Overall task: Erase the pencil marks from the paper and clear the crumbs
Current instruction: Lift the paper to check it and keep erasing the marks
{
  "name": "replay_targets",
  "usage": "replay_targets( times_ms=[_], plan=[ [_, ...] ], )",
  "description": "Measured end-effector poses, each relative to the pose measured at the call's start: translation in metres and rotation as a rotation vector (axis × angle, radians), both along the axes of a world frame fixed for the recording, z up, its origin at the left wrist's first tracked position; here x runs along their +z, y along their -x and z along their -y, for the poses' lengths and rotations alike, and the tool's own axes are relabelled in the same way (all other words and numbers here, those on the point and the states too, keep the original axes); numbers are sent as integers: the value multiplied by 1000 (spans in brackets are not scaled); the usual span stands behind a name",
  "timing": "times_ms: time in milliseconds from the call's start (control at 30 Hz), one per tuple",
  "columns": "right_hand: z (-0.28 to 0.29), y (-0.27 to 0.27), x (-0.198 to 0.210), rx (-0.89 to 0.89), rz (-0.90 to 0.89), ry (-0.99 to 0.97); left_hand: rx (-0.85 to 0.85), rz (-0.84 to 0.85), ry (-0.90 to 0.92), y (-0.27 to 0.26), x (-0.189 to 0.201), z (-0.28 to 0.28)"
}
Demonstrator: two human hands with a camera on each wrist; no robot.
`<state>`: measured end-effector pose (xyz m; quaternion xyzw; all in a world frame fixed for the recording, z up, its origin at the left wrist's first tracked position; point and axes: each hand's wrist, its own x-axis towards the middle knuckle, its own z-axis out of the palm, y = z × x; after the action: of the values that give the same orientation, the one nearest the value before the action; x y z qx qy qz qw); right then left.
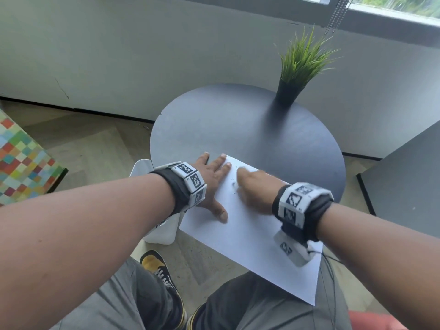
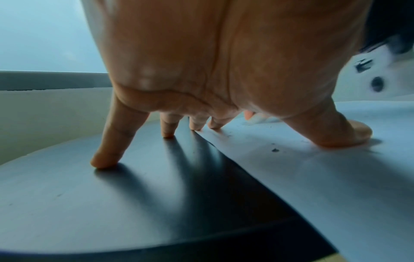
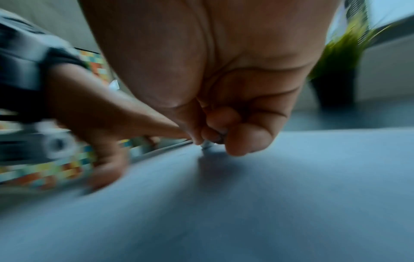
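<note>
A white sheet of paper lies on the round dark table, its near corner hanging over the edge. My left hand lies spread and flat on the sheet's left edge, thumb and two fingertips on the paper, the others on the table. My right hand, blurred, is curled round a small white eraser whose tip touches the paper near faint pencil marks. Dark crumbs lie on the paper beside my left thumb.
A potted green grass plant stands at the table's far right. A white stool or bin sits left of the table, below my left wrist. A grey surface stands to the right, and a multicoloured checked object to the left.
</note>
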<state>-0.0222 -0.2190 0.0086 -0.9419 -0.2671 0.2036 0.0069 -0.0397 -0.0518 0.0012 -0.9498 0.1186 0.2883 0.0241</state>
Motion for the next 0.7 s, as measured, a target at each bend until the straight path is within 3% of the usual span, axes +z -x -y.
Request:
replay_targets(
  times_ms=[67,233,333,400,533,700],
  plan=[
    [-5,17,-6,86,-55,-15,-2,-1,4,-1,1,0],
    [3,-13,4,-46,37,-28,-2,7,-13,0,3,0],
    [-2,14,2,249,-55,-23,-12,19,-20,1,2,0],
    [-2,15,-1,330,-89,-41,-21,20,-27,0,1,0],
    [4,-16,-4,69,97,-92,-14,13,-18,-1,0,0],
    [0,7,-6,328,-95,-115,-16,10,-12,-1,-1,0]
  ],
)
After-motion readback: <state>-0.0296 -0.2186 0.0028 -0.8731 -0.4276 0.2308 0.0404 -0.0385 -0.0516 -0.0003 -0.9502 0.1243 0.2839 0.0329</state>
